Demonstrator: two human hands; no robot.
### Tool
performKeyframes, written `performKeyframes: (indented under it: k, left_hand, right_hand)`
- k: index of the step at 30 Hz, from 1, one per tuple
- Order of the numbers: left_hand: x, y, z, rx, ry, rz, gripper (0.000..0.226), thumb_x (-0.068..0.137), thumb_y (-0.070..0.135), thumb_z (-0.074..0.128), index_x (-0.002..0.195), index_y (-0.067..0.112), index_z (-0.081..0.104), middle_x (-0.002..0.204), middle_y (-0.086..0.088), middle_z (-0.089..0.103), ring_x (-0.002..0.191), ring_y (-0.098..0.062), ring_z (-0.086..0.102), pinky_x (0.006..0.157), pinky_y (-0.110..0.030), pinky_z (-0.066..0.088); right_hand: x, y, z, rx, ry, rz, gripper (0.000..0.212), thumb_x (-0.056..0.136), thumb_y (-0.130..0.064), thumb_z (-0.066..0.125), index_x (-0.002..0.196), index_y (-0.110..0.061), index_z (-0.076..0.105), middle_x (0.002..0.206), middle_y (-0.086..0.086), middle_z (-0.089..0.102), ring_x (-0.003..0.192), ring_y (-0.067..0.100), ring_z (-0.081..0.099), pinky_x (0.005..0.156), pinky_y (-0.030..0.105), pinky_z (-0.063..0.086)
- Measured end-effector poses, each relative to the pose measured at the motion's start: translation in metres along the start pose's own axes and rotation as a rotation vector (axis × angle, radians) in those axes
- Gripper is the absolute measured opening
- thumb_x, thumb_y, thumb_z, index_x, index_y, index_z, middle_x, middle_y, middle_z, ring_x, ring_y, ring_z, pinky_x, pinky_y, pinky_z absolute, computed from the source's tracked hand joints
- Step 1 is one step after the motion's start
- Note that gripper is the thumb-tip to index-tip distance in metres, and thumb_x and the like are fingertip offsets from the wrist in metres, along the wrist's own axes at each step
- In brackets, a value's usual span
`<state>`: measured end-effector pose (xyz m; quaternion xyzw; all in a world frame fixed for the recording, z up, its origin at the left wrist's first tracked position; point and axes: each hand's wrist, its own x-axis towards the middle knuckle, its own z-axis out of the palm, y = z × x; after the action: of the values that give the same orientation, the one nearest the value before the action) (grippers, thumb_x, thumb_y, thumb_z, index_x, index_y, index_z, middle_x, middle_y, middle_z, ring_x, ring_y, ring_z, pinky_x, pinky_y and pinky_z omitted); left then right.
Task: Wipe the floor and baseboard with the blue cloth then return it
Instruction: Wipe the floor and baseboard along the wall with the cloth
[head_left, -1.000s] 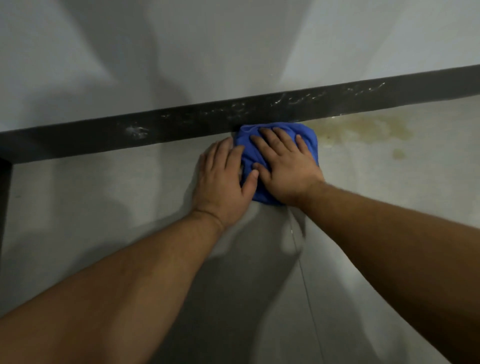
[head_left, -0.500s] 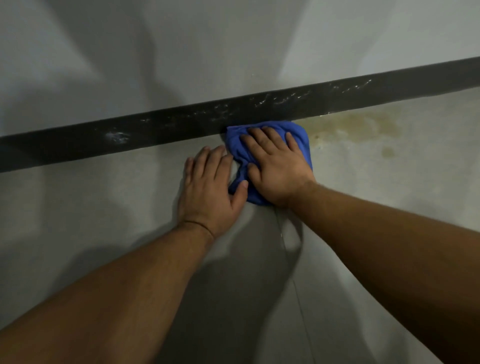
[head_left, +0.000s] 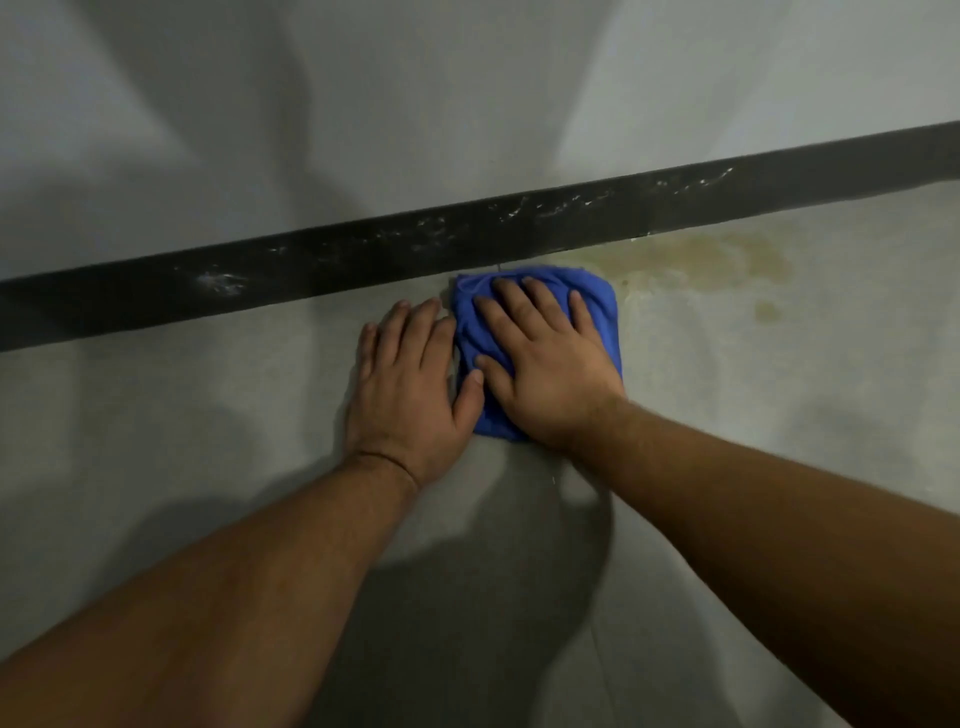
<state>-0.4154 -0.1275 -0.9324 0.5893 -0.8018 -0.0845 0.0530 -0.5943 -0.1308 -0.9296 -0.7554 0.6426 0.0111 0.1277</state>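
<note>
The blue cloth (head_left: 597, 299) lies folded on the grey floor (head_left: 208, 415), its far edge against the dark baseboard (head_left: 363, 260). My right hand (head_left: 545, 374) presses flat on top of it with the fingers spread toward the baseboard. My left hand (head_left: 410, 384) rests flat on the bare floor just left of the cloth, with only its thumb touching the cloth's left edge. The baseboard carries pale smears along its length.
A yellow-brown stain (head_left: 701, 260) spreads on the floor right of the cloth, beside the baseboard, with a smaller spot (head_left: 769, 310) further right. A pale wall (head_left: 467, 104) rises above the baseboard. A thin floor seam (head_left: 597, 623) runs toward me.
My left hand has slid left off the cloth onto the bare floor. The cloth bunched under my right hand, then lay flatter again; it stays by the baseboard.
</note>
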Motion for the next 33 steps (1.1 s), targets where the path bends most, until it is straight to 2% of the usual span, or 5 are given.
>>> performKeyframes:
  k: [4, 9, 19, 26, 33]
  left_hand:
    - [0.0, 0.001, -0.001, 0.007, 0.002, 0.002, 0.067, 0.096, 0.055, 0.032, 0.148, 0.015, 0.045, 0.159, -0.01, 0.04, 0.15, -0.03, 0.031, 0.125, -0.054, 0.021]
    - [0.0, 0.001, -0.001, -0.016, -0.011, -0.003, 0.069, 0.096, 0.055, 0.03, 0.151, 0.017, 0.04, 0.162, -0.007, 0.036, 0.153, -0.028, 0.026, 0.126, -0.052, 0.018]
    - [0.001, 0.006, -0.002, 0.045, -0.024, 0.014, 0.075, 0.094, 0.062, 0.03, 0.148, 0.012, 0.043, 0.16, -0.012, 0.036, 0.151, -0.033, 0.028, 0.123, -0.057, 0.022]
    - [-0.001, 0.004, -0.003, 0.02, -0.018, 0.012, 0.075, 0.096, 0.062, 0.027, 0.149, 0.012, 0.042, 0.162, -0.012, 0.035, 0.152, -0.033, 0.027, 0.124, -0.056, 0.02]
    - [-0.002, 0.001, -0.004, -0.048, -0.002, -0.004, 0.075, 0.096, 0.062, 0.023, 0.152, 0.015, 0.04, 0.162, -0.007, 0.037, 0.153, -0.027, 0.027, 0.127, -0.051, 0.017]
  right_hand:
    - [0.015, 0.011, -0.004, 0.02, 0.044, 0.035, 0.066, 0.105, -0.059, 0.025, 0.164, -0.03, 0.021, 0.172, -0.003, 0.018, 0.158, 0.022, 0.01, 0.127, 0.053, 0.006]
    - [-0.013, 0.016, -0.002, 0.115, 0.102, 0.295, 0.06, 0.107, -0.043, 0.032, 0.164, -0.025, 0.021, 0.172, 0.001, 0.017, 0.158, 0.024, 0.01, 0.128, 0.05, 0.004]
    - [0.004, 0.038, -0.008, -0.011, -0.008, 0.03, 0.072, 0.101, -0.068, 0.017, 0.164, -0.034, 0.012, 0.173, -0.004, 0.01, 0.159, 0.022, 0.004, 0.127, 0.055, 0.001]
    - [-0.028, 0.038, -0.001, 0.051, 0.059, 0.243, 0.065, 0.106, -0.055, 0.02, 0.165, -0.03, 0.012, 0.173, -0.001, 0.009, 0.159, 0.022, 0.002, 0.128, 0.049, -0.003]
    - [-0.022, -0.004, 0.007, 0.048, 0.006, -0.023, 0.064, 0.105, -0.054, 0.021, 0.164, -0.028, 0.019, 0.172, -0.001, 0.015, 0.159, 0.022, 0.007, 0.126, 0.049, -0.004]
